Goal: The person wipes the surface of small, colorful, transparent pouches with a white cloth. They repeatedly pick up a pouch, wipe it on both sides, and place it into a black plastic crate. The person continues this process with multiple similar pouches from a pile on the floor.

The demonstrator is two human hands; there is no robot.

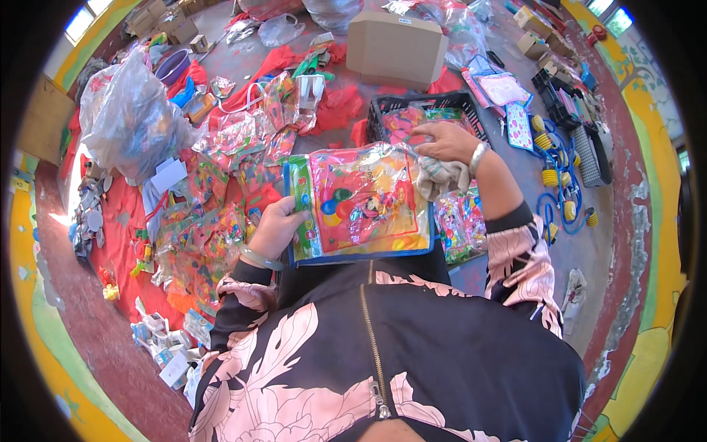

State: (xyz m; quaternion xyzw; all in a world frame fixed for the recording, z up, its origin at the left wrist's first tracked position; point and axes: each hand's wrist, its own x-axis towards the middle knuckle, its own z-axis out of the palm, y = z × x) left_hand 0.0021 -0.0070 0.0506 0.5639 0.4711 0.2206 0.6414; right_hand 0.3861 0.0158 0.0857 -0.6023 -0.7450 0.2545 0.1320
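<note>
A flat, clear plastic pouch with a colourful cartoon-and-balloon print, a green strip at its left and a blue edge lies across my lap. My left hand is closed on its left edge, thumb on top. At the pouch's upper right corner, my right hand has a crumpled grey-white cloth bunched under its palm. Its fingers bend over the cloth; the thumb is hidden. Just beyond stands a black plastic crate with similar bright packets in it. More shiny packets lie right of the pouch.
Many bright packets cover a red sheet at left, beside a big clear plastic bag. A cardboard box stands behind the crate. Blue hoses with yellow fittings lie at right. White boxes sit near left.
</note>
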